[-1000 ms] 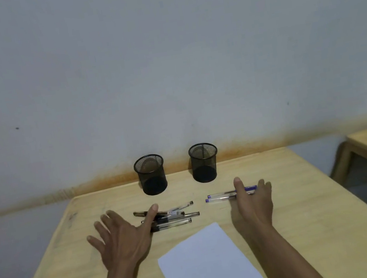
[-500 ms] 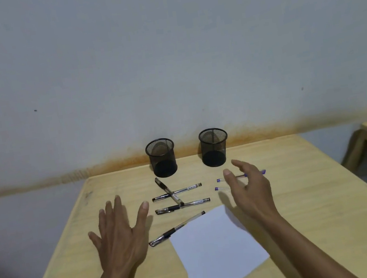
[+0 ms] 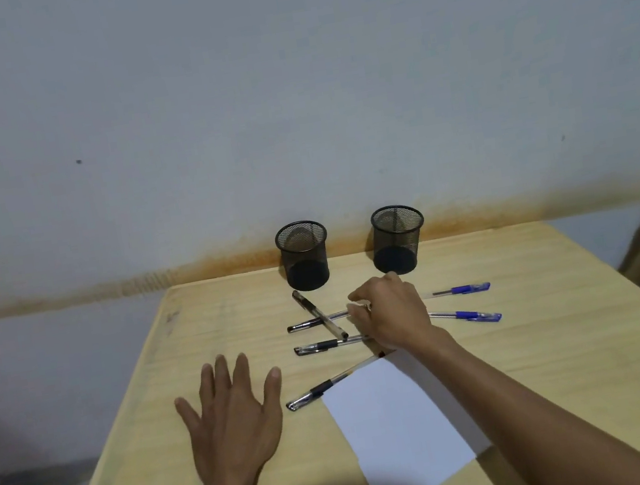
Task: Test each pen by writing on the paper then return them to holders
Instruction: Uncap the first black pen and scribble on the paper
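Right hand [image 3: 393, 314] seemingly pinching black pen [image 3: 317, 321], long axis left-right, tip leftward; left hand [image 3: 233, 421] spread flat.

2 black mesh holders [image 3: 303, 256] beyond right hand [image 3: 393, 316]. Black pens [image 3: 325, 345] to its left, blue-capped pens [image 3: 460, 290] to its right. White paper [image 3: 399, 425] under right forearm; pale wood table [image 3: 555, 352].

Dim, flat indoor light, soft focus throughout.
Broad dark shadow across the table [image 3: 531, 335] near edge; faint shadows beneath the pens; wide-angle bending toward the borders; murky, blurred lower-left corner; no glare.
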